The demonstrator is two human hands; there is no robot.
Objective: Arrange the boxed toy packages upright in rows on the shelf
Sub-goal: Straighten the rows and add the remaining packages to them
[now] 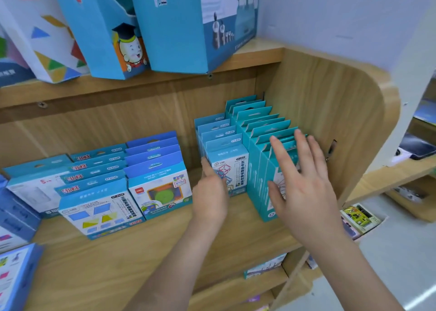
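Observation:
Blue and teal boxed toy packages stand upright in rows on a wooden shelf (132, 251). A teal row (257, 131) runs along the right wall. My right hand (304, 185) is spread flat, fingers apart, against the front box of that row. Beside it stands a shorter blue row, its front box (232, 162) printed with a frame figure. My left hand (210, 192) rests on that box's lower left edge, thumb up its side. Further left stand two more rows, fronted by a box with a green disc (162, 192) and a box with blue shapes (101, 209).
The shelf above carries large blue boxes (188, 27) that overhang its edge. The curved wooden side panel (349, 126) closes the right end. More packages lie at the far left (16, 216). Lower shelves (264, 268) and a neighbouring shelf unit (412, 192) hold other goods.

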